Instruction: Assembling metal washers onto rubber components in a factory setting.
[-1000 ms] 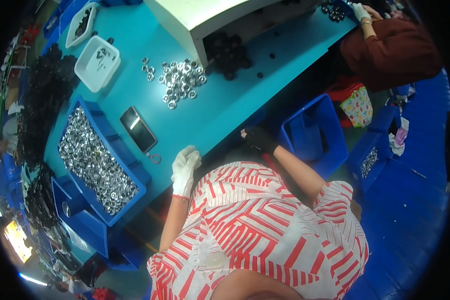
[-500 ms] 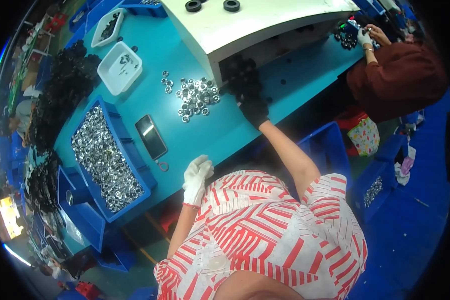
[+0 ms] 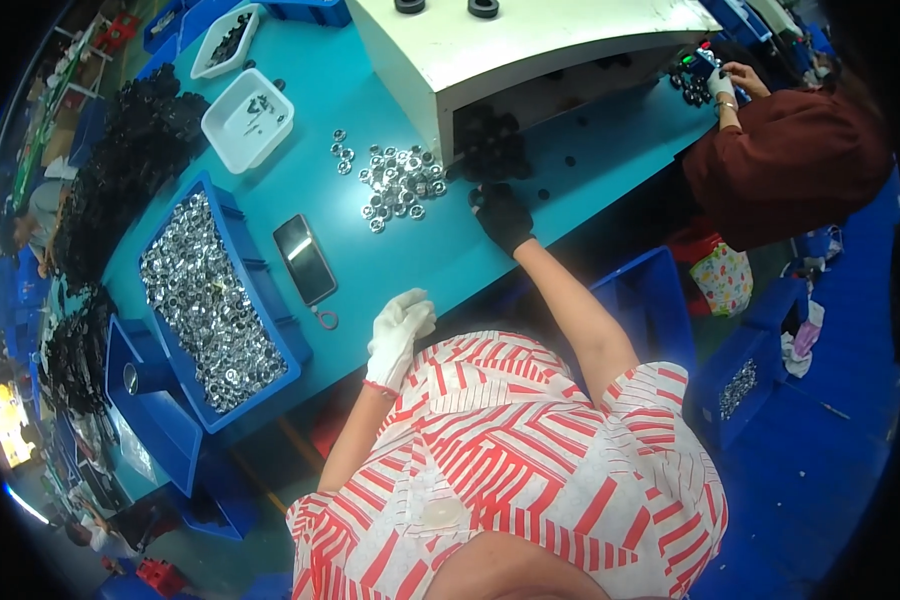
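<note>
My left hand [image 3: 402, 328], in a white glove, is held close to my body at the table's front edge with its fingers curled together; whatever lies inside them is hidden. My right hand [image 3: 504, 218], in a black glove, is at the near side of a heap of black round parts [image 3: 492, 145]. A small dark ring-shaped part with a light edge [image 3: 477, 198] shows at its fingertips. To the left of that heap lie loose shiny metal ring-shaped parts [image 3: 402, 182], spread over the teal table [image 3: 370, 265].
A blue bin [image 3: 295, 365] full of shiny metal parts stands at left, beside a phone [image 3: 305, 260]. White trays [image 3: 232, 155] and black parts lie farther back. A cream box-like shelf [image 3: 425, 110] overhangs the black heap. A co-worker in a brown top [image 3: 785, 165] works at right.
My right hand has drawn back slightly from the black heap, and a small ring-shaped part now shows at its fingertips. My left hand stays near my body. The whole view has shifted slightly.
</note>
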A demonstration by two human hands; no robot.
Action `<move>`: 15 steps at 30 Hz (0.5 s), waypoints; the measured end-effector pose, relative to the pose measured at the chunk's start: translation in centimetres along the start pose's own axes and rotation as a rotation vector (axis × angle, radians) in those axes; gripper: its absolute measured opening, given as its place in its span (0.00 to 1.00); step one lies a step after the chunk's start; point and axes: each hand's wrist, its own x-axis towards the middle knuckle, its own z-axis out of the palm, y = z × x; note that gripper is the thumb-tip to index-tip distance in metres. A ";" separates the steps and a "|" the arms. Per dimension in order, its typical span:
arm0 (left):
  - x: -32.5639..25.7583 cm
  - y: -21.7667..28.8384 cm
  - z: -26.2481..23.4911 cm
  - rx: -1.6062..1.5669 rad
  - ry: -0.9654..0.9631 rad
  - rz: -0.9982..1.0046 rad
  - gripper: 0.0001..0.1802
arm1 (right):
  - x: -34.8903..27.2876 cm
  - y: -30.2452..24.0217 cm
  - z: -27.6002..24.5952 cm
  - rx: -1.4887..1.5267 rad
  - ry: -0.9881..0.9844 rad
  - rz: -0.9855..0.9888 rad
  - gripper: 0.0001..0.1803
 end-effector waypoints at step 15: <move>-2.3 2.9 0.6 -0.073 0.095 0.150 0.20 | -6.9 -14.2 -7.1 1.618 -0.982 1.040 0.15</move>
